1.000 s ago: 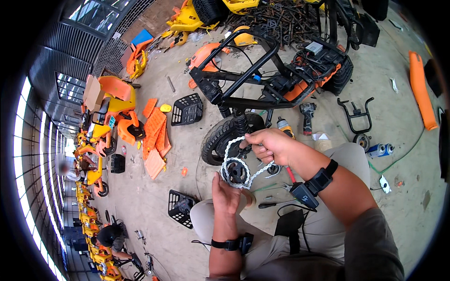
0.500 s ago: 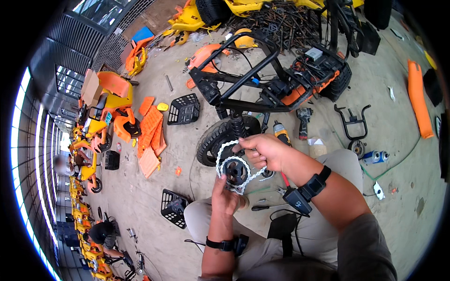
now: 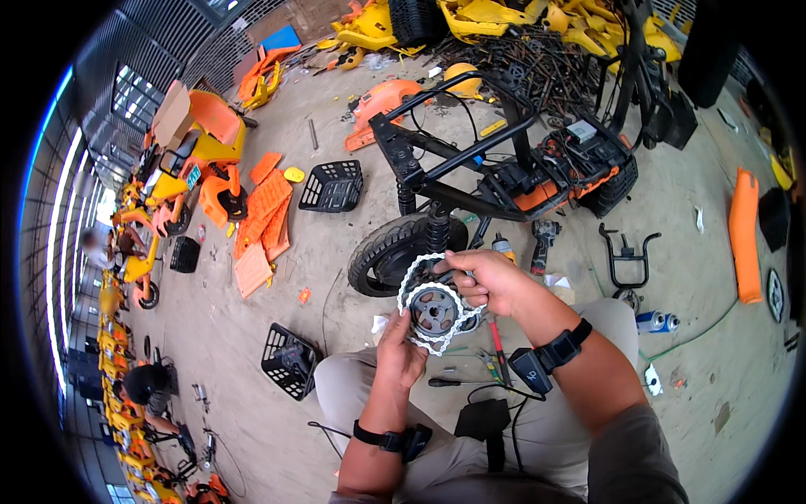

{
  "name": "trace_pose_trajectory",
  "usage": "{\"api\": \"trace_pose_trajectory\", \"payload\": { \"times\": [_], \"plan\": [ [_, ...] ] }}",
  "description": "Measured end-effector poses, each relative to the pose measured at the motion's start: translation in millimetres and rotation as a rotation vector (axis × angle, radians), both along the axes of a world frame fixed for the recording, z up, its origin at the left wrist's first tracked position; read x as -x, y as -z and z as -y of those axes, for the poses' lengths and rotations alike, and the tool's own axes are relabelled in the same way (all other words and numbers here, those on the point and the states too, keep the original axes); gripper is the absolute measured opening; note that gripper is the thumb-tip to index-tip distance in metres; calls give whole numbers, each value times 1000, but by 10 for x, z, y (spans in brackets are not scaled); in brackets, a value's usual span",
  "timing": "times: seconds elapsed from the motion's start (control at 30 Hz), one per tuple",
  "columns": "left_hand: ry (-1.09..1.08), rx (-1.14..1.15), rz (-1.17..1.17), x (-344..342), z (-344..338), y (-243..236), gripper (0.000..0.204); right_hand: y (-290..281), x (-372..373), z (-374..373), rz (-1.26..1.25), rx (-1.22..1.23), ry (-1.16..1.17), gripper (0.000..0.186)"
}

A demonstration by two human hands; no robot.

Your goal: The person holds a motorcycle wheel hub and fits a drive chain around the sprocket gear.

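A dark round sprocket [image 3: 422,321] with openings around its hub is held above my lap. Around it runs a silvery roller chain [image 3: 405,283], which also loops loosely above and below the wheel. My left hand [image 3: 400,351] grips the sprocket's lower left edge, thumb against the chain, its other fingers partly hidden underneath. At the upper right, my right hand [image 3: 491,281] is closed on the chain, thumb and index finger pinching its upper stretch. Just beyond both hands stands the black-tired wheel [image 3: 382,252] of a black vehicle frame [image 3: 457,164].
Tools lie on the floor: an impact wrench [image 3: 544,245], a yellow drill [image 3: 503,247], red-handled pliers [image 3: 497,344] and a screwdriver [image 3: 453,383]. Two black baskets [image 3: 332,186] stand leftward. Spray cans [image 3: 656,321] are at right. A co-worker [image 3: 151,391] crouches far left.
My view has shifted slightly. The sprocket now shows its face more squarely, and both hands keep their hold on the sprocket and chain.
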State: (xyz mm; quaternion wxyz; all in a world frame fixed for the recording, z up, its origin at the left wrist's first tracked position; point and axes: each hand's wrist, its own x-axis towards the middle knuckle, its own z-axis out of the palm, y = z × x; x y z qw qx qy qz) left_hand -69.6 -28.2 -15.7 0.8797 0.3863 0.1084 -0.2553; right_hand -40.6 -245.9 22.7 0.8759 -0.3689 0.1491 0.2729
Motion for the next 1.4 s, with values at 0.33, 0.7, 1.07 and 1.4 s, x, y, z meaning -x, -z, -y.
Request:
{"api": "trace_pose_trajectory", "payload": {
  "times": [0.33, 0.7, 1.07, 1.4],
  "plan": [
    [-62, 73, 30, -60, -51, 0, 36, -10, -12, 62, 30, 36, -34, 29],
    [-126, 162, 88, -96, -111, -75, 36, -76, 22, 37, 49, 17, -75, 29],
    [-169, 145, 142, -76, -166, -149, 34, -102, 110, 26, 83, 114, -58, 29],
    [-173, 86, 155, -34, -196, -210, 30, -191, 138, 64, 99, 162, -42, 27]
  ]
}}
